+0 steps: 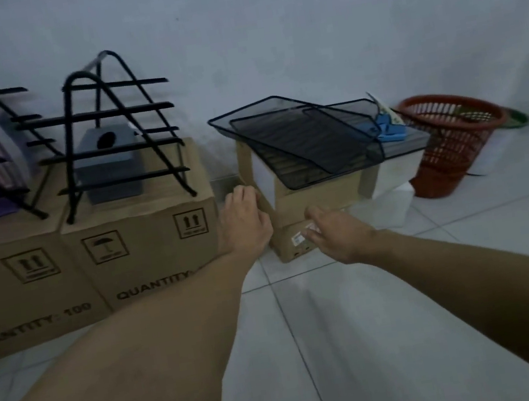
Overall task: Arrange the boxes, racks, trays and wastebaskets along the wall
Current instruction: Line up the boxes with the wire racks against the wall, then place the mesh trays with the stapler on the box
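left hand curled over the left top edge of a small open cardboard box on the tiled floor by the wall. right hand flat against its front face, fingers straight. black mesh trays tilted on top. big boxes with wire racks just left; red wastebasket to the right.

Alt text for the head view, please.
Both hands reach for a small cardboard box by the wall: left hand at its left edge, right hand touching its front. Black mesh trays lie tilted on top; a red wastebasket leans farther right.
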Demonstrator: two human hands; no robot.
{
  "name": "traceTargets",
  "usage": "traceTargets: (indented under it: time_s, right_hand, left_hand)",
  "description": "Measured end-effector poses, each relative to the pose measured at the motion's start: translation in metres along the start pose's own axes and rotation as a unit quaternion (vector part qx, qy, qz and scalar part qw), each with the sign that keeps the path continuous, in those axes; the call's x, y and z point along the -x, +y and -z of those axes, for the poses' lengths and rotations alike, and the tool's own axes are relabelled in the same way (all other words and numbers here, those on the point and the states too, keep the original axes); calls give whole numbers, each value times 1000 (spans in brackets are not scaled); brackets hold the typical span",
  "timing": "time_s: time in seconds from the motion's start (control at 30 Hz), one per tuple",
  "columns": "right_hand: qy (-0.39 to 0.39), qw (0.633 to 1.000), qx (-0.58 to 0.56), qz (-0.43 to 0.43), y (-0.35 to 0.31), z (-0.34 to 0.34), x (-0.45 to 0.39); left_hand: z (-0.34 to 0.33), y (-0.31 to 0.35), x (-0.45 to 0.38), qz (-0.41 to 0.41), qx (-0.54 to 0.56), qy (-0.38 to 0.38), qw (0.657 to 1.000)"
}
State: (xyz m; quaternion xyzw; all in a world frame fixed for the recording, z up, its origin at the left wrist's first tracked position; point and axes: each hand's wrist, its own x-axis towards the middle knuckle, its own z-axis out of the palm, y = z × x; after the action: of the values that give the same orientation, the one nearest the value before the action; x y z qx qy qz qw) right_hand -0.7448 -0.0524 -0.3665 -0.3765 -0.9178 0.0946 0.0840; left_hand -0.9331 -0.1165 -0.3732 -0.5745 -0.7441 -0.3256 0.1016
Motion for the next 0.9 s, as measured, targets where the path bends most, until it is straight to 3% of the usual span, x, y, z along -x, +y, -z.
traceTargets:
  time_s: [0.13,0.3,0.6,0.7,0.9]
  right_hand:
    - [25,998,1,-54,54,14,1]
    - [26,992,-40,-113,115,11,-2]
    - [-7,962,-196,-192,181,-38,-42]
    - [0,947,-250,-199,195,-58,-59]
    - [40,925,-332,-183,205,-91,-92]
  left_hand:
    - [-21,25,-7,41,38,-21,998]
    - [-57,46,-12,164,76,-59,982]
    - [-148,40,-21,361,186,-151,901]
    - [-171,37,-19,375,282,-104,877]
    - [-196,36,-13,372,276,-30,886]
